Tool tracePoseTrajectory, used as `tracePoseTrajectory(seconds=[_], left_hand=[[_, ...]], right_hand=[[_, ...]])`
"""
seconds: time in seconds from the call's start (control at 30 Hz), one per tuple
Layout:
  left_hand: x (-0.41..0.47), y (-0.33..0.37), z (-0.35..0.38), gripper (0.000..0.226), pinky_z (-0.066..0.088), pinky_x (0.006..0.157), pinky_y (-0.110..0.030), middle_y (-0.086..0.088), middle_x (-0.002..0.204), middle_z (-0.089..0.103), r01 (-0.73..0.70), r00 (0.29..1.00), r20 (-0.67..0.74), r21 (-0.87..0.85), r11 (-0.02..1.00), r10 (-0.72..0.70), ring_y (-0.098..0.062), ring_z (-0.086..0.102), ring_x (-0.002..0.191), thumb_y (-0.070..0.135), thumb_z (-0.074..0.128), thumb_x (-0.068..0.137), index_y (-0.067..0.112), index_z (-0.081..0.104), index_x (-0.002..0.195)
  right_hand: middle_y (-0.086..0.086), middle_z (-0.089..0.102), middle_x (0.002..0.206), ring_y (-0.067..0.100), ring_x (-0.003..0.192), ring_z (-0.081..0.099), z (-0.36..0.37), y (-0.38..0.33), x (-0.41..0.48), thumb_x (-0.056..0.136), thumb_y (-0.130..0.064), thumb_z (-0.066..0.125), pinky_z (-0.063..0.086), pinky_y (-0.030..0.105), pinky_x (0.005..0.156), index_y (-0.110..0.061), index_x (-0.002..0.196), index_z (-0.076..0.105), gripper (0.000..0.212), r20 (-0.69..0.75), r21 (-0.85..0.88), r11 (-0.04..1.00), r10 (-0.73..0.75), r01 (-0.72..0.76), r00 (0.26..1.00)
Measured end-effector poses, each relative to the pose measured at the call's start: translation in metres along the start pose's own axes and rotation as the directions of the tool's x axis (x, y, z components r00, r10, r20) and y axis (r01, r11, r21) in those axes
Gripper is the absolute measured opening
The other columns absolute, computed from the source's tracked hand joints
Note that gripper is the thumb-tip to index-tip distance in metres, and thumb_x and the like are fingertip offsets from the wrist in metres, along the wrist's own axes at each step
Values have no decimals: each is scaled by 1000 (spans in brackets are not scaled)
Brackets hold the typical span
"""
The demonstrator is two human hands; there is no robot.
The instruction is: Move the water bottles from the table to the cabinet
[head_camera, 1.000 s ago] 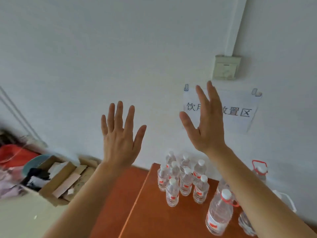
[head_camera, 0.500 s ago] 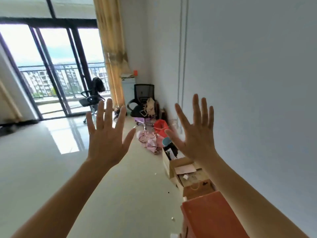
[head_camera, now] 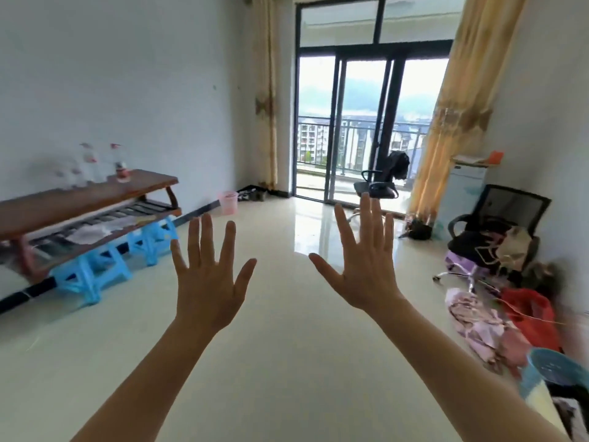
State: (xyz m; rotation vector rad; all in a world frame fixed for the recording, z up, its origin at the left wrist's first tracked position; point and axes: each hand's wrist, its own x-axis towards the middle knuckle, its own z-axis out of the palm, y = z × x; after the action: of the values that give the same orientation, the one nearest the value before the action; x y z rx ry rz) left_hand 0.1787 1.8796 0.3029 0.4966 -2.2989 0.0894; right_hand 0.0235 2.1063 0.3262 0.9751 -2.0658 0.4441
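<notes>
My left hand and my right hand are raised in front of me with fingers spread, holding nothing. Across the room on the left, several clear water bottles with red labels stand blurred on top of a low wooden table with a slatted lower shelf. Both hands are far from that table. The orange table with its bottles from a moment ago is out of view.
Blue plastic stools sit under the low table. A pink bin stands by the wall. Office chairs, clothes, a red bag and a blue basin crowd the right. Glass balcony doors lie ahead.
My view has swung left, from the wall and the orange table with bottles, past the right wall, to the open room. Both hands stay raised and spread.
</notes>
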Motion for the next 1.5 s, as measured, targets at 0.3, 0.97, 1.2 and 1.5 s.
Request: tracePoseTrajectory(seconds=[0.3,0.97,1.2,1.5], left_hand=[[34,-207,51,74,13,117,-70,-19,168,6,240,970,-7,233,942,-245,-36,4,155,61,21,101,16,24,160],[282,-598,199,72,13,118,-68,-18,168,6,407,913,-169,451,794,-372,-33,1,156,58,24,102,17,20,161],[352,-761,263,73,14,118,-68,-19,168,7,406,913,-147,412,815,-381,-35,4,156,59,21,102,16,18,161],[489,-910,386,71,14,118,-68,-17,168,5,338,938,-47,340,878,-343,-34,2,156,58,23,102,18,19,161]], right_hand=[[23,-5,170,40,157,-4,211,-149,120,96,-73,39,11,66,123,-21,165,8,92,17,288,947,-153,142,988],[17,-10,171,35,158,-8,593,-409,474,94,-76,41,7,63,124,-23,165,11,94,-25,569,763,-356,306,934],[15,-10,171,34,158,-8,722,-494,562,95,-78,32,2,59,126,-25,165,7,92,-38,526,791,-345,312,938],[18,-5,171,35,158,-3,883,-526,681,94,-71,39,8,61,125,-26,165,3,91,-17,484,852,-216,198,976]])
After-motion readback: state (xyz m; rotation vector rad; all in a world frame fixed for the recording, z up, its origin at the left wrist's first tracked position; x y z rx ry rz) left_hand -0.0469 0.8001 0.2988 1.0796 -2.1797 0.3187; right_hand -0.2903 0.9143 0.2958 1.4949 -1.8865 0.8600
